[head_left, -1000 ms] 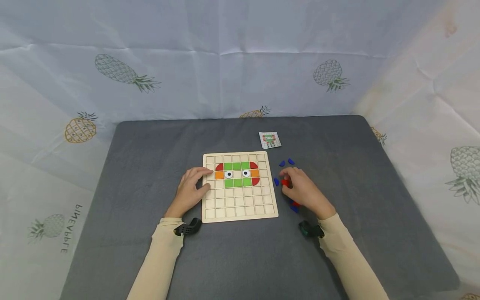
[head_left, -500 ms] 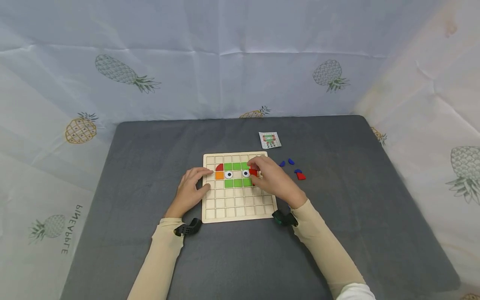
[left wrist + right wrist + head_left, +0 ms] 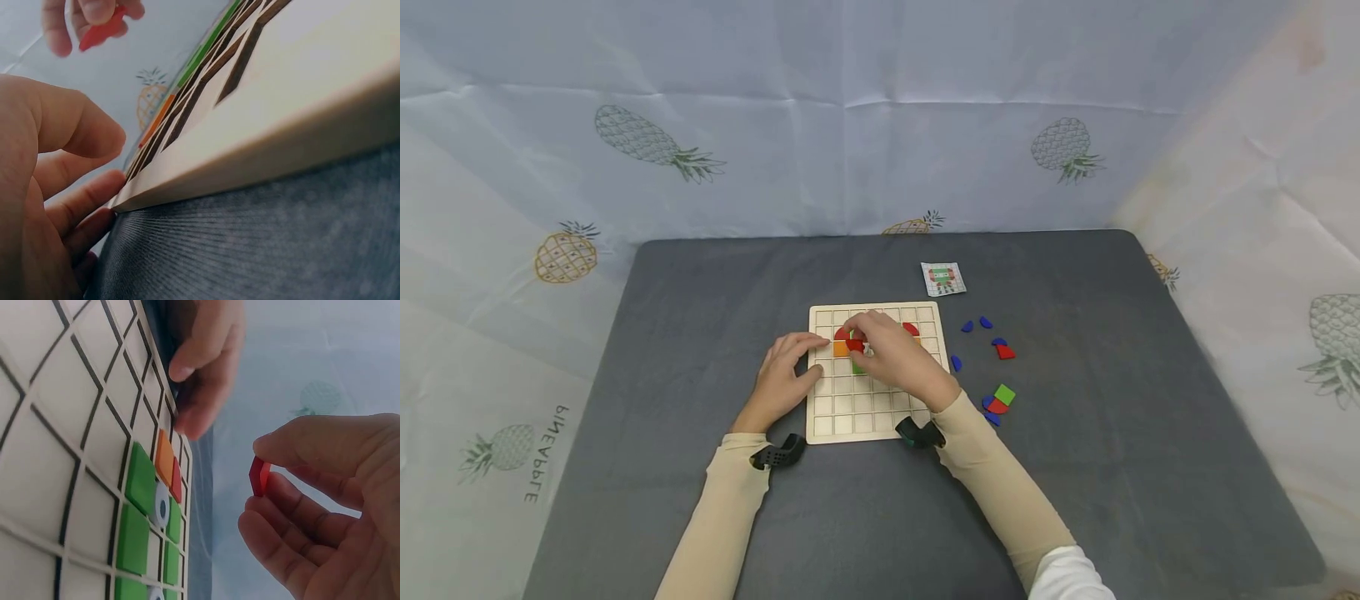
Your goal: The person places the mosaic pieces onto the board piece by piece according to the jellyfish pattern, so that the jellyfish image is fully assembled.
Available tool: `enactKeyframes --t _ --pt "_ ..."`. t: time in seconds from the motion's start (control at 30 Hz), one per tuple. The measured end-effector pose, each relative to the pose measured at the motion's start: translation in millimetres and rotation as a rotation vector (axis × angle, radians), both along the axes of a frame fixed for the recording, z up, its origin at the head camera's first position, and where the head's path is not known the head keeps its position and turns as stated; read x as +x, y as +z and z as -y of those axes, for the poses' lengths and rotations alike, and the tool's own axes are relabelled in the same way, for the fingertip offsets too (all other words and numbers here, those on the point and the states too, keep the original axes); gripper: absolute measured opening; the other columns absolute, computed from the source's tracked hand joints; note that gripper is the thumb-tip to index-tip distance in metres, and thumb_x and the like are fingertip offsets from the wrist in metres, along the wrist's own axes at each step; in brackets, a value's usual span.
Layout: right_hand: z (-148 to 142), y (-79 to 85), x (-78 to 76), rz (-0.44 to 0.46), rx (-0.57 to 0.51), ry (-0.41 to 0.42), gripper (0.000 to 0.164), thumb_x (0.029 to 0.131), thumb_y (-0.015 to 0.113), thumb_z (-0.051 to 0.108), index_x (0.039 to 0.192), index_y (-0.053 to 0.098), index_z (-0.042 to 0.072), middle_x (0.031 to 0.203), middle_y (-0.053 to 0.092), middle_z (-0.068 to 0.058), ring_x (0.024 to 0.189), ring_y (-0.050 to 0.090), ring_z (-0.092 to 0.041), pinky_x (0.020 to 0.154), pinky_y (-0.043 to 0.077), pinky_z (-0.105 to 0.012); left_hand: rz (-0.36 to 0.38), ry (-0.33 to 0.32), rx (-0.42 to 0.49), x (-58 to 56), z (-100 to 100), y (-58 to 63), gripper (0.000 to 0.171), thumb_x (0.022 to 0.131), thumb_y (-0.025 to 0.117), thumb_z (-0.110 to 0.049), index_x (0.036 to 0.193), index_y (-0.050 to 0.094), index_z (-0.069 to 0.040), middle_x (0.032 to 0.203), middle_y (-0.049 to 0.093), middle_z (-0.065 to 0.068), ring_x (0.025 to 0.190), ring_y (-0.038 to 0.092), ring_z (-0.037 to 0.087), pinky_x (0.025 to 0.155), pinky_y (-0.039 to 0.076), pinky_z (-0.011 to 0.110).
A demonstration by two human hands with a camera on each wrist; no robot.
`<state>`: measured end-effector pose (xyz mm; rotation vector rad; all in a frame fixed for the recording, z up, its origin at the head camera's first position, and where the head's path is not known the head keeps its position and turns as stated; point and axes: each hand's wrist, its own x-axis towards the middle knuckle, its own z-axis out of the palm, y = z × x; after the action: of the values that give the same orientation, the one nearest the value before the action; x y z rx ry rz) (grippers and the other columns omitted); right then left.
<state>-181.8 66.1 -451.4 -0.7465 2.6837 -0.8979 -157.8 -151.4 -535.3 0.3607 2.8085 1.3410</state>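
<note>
My right hand (image 3: 901, 357) is over the gridded wooden board (image 3: 842, 408), pinching a red quarter-round tile (image 3: 257, 476) between thumb and fingers. In the right wrist view the tile is up off the board. My left hand (image 3: 781, 377) rests along the board's left edge, fingers and thumb relaxed and spread. On the board lie green square tiles (image 3: 133, 534), an orange tile (image 3: 841, 349), red rounded tiles (image 3: 911, 328) and round eye pieces (image 3: 160, 509). My right hand hides part of this pattern in the head view.
Right of the board lie several blue half-round pieces (image 3: 986, 322), a red tile (image 3: 1005, 352), another red tile (image 3: 997, 407) and a green square (image 3: 1004, 394). A small picture card (image 3: 943, 279) lies behind the board on the dark grey table (image 3: 715, 283).
My right hand has picked up a red tile from the right and carried it leftward to above the board's left part. My left hand has stayed at the board's edge.
</note>
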Motion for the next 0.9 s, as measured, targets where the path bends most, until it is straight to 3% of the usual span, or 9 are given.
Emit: enactKeyframes --t 0.5,0.9 --pt "26.1 -21.9 2.5 -0.159 0.222 0.03 0.034 0.093 0.07 0.015 0.126 0.064 0.013 0.112 0.07 -0.004 0.095 0.058 -0.021 0.086 0.049 -0.034 -0.003 -0.004 0.001 -1.6 1.2 -2.4 0.039 0.092 0.065 -0.014 0.131 0.067 -0.016 0.137 0.058 0.006 0.134 0.043 0.027 0.112 0.03 0.055" --pt "29.4 -35.0 4.5 -0.154 0.293 0.026 0.034 0.094 0.068 0.021 0.127 0.065 0.014 0.119 0.07 -0.002 0.1 0.055 -0.02 0.09 0.048 -0.034 -0.004 -0.011 -0.001 -1.1 1.1 0.7 0.038 0.091 0.067 -0.012 0.13 0.067 -0.013 0.137 0.059 0.007 0.135 0.044 0.028 0.115 0.029 0.053"
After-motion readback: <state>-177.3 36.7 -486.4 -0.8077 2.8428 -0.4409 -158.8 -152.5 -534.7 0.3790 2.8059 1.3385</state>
